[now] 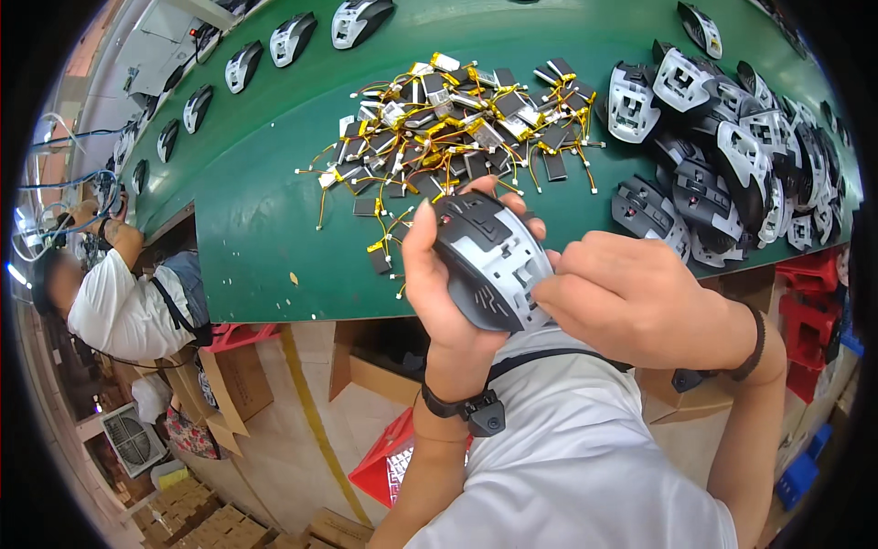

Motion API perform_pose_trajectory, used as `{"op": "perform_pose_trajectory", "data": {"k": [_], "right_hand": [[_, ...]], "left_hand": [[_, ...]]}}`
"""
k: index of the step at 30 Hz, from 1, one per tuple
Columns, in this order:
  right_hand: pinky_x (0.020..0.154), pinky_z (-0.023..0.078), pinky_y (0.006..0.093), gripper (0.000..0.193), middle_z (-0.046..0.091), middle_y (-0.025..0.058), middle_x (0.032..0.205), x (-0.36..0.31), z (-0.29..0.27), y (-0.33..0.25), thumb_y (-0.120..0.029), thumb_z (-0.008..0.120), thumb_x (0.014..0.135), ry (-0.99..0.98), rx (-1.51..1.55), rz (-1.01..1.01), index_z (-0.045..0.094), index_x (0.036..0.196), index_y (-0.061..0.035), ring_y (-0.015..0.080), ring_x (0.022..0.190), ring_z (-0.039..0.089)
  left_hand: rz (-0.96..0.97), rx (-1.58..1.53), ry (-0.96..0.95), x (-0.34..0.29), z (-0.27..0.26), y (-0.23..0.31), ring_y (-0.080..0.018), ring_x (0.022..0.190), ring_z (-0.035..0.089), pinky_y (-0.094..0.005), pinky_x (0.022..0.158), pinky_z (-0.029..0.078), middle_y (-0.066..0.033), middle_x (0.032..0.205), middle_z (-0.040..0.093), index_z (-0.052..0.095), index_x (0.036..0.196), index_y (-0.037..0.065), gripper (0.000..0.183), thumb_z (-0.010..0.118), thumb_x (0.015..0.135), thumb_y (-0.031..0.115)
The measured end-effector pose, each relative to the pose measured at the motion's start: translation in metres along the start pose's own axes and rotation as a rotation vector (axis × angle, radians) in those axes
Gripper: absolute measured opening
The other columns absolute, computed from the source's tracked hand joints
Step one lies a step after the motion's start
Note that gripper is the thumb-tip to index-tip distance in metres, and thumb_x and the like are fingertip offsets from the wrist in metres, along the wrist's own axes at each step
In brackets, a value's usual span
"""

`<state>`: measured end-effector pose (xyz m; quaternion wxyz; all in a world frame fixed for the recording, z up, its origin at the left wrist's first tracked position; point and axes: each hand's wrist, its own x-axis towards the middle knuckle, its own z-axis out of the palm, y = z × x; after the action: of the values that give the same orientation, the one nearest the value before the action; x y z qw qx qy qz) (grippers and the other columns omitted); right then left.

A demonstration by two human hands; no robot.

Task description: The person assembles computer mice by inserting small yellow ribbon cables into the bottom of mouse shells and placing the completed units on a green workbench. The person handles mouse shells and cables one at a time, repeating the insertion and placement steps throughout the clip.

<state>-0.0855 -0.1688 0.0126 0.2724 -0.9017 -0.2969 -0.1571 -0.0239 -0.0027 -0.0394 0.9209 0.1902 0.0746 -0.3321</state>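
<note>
My left hand (437, 279) is wrapped around a black and grey computer mouse shell (489, 261), held up over the near edge of the green table (265, 238). My right hand (631, 293) presses its fingertips against the right side of the same shell. Just beyond them lies a heap of small black flat batteries with yellow and red wires (457, 128). A pile of the same mouse shells (732, 156) lies to the right of my hands.
A row of single mouse shells (242, 66) runs along the table's far left. Another person in a white shirt (123, 306) sits at the left. Cardboard boxes (229, 384) and red crates (809, 311) stand on the floor below.
</note>
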Motion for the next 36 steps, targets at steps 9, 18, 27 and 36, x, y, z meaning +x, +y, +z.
{"op": "perform_pose_trajectory", "data": {"k": [9,18,27,36], "right_hand": [[0.042,0.042,0.0258,0.025,0.052,0.0041,0.077,-0.016,0.003,-0.014,-0.004,0.068,0.069,0.027,-0.09,-0.022,0.063,0.093,0.0029,0.0138,0.06,0.053],[0.053,0.05,0.0261,0.029,0.062,0.0096,0.087,-0.036,0.025,-0.026,0.0,0.069,0.075,0.199,0.155,0.273,0.065,0.103,0.0031,0.017,0.067,0.062],[0.071,0.047,0.0264,0.014,0.067,0.0049,0.08,-0.029,0.028,-0.031,-0.011,0.06,0.093,0.049,1.504,0.971,0.061,0.091,0.0036,0.0063,0.077,0.058],[0.065,0.045,0.0238,0.011,0.066,0.0027,0.078,-0.037,0.039,-0.029,-0.006,0.063,0.09,0.1,1.458,0.881,0.064,0.092,0.0047,0.0035,0.07,0.055]], "left_hand": [[0.008,-0.015,0.009,-0.005,0.005,-0.003,-0.0328,0.097,0.057,-0.0503,0.081,0.054,-0.0143,0.112,0.058,0.052,0.124,0.004,0.057,0.043,0.095,0.052],[0.207,0.133,-0.236,0.001,0.002,-0.001,-0.0302,0.096,0.056,-0.0478,0.084,0.049,-0.0143,0.113,0.052,0.044,0.134,0.006,0.062,0.049,0.09,0.051],[0.45,0.304,-0.463,-0.007,0.009,-0.008,-0.0342,0.091,0.06,-0.0458,0.079,0.052,-0.019,0.107,0.049,0.042,0.13,0.007,0.08,0.072,0.074,0.056],[0.405,0.295,-0.513,-0.012,0.012,-0.008,-0.0346,0.088,0.06,-0.0449,0.076,0.053,-0.0195,0.105,0.049,0.043,0.127,0.007,0.081,0.077,0.071,0.055]]}}
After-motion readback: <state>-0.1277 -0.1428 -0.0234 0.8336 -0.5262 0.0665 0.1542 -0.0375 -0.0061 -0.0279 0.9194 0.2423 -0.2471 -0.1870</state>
